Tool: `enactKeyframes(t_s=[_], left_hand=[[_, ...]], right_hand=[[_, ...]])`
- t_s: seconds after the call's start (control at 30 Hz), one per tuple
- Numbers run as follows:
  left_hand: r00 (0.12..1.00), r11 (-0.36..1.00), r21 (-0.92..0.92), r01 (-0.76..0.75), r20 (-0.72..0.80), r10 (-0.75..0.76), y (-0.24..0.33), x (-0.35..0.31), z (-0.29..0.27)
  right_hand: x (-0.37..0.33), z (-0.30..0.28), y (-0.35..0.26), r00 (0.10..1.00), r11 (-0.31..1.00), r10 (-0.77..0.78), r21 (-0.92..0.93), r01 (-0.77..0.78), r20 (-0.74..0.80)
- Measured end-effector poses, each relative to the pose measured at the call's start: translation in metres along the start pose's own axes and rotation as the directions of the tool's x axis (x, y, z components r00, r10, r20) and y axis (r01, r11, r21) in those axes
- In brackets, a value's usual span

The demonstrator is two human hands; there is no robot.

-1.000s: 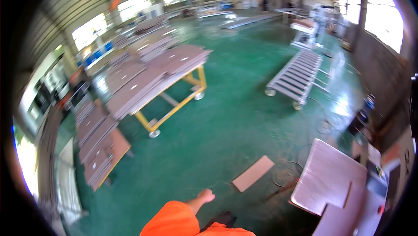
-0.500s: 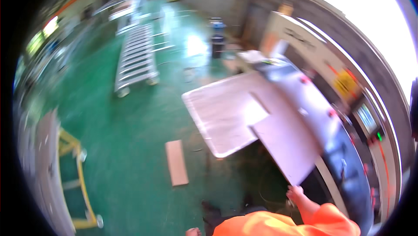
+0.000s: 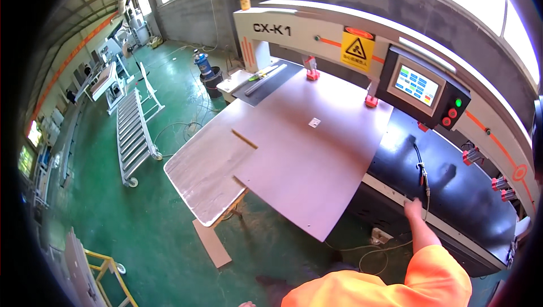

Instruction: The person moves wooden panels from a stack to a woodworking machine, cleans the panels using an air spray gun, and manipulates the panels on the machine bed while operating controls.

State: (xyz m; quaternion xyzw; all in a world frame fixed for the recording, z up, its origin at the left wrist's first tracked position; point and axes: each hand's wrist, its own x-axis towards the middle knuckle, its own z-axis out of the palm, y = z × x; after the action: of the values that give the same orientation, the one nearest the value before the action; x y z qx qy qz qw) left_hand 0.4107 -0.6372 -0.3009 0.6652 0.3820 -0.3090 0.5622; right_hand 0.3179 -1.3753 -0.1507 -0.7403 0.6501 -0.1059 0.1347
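Note:
My right hand point(image 3: 414, 208) reaches over the front rail of a machine's black bed point(image 3: 452, 216), close to an air blow gun point(image 3: 425, 180) with a thin hose. Its fingers are blurred, so I cannot make out whether it touches the gun or hose. A large flat panel point(image 3: 305, 165) with a step cut into its left side lies partly on the bed and partly over a side table point(image 3: 206, 174). Only a sliver of my left hand point(image 3: 247, 304) shows at the lower edge, apart from the panel; its fingers are mostly cut off.
Red clamp feet point(image 3: 371, 101) and a control box with a lit screen point(image 3: 418, 85) hang over the bed. A brown offcut strip point(image 3: 212, 245) lies on the green floor. Leftward stand a roller conveyor point(image 3: 134, 137), a dark bucket point(image 3: 212, 83) and a yellow-framed cart point(image 3: 104, 267).
My view has swung to the right toward the machine. My right hand has left the panel's near corner and moved rightward to the bed's front rail, near the air blow gun.

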Motion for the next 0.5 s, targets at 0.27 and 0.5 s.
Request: enactKeyframes(t_s=[0.27, 0.5], left_hand=[[0.956, 0.854, 0.437, -0.283, 0.204, 0.212, 0.013, -0.132, 0.151], [0.962, 0.912, 0.311, -0.267, 0.147, 0.231, 0.057, -0.153, 0.193]], right_hand=[[0.126, -0.015, 0.007, 0.998, 0.984, 0.059, -0.172, -0.055, 0.020], [0.169, -0.008, 0.037, 0.997, 0.988, 0.069, -0.140, -0.064, 0.034]])
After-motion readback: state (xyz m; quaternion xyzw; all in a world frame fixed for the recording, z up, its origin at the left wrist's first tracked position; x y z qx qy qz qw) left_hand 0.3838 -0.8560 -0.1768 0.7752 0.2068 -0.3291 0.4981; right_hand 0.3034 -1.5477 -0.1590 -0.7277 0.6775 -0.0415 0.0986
